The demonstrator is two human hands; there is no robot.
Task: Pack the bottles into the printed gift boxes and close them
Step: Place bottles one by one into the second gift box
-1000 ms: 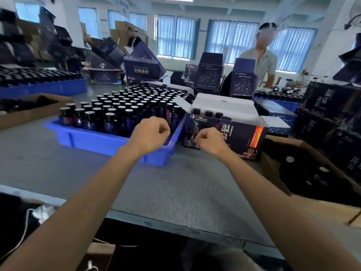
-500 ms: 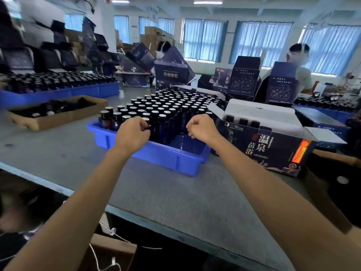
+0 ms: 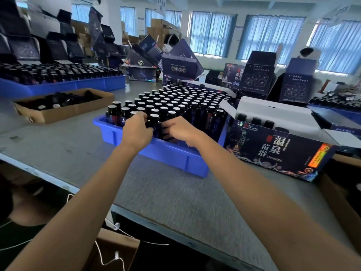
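Now both hands are in the near row of a blue tray (image 3: 166,152) that stands in the middle of the desk (image 3: 166,196), set back from its near edge. The tray is packed with upright dark bottles (image 3: 175,103) with black caps, row on row towards the far edge.

The left hand (image 3: 136,132) has its fingers curled over and round bottles at the tray's near left corner, thumb against the side of one. The right hand (image 3: 180,132) is just beside it, knuckles up, fingers curled round the neck of the bottles next along. One capped bottle stands between the two hands. How many bottles each hand holds cannot be told, because the fingers cover them.

The printed gift box (image 3: 277,151) lies just beside the tray's right end, towards the right edge of the desk, its dark printed front facing the near edge. Its white flaps stand open, and a few bottle tops (image 3: 256,120) show in a row inside, at its left end.

Near the left edge lies a shallow cardboard tray (image 3: 64,112) with dark bottles lying in it, and behind it, at the far left corner, a second blue tray (image 3: 78,86) full of bottles. Folded boxes (image 3: 256,75) stand upright along the far edge, and a person (image 3: 310,53) is behind them by the curtained windows.
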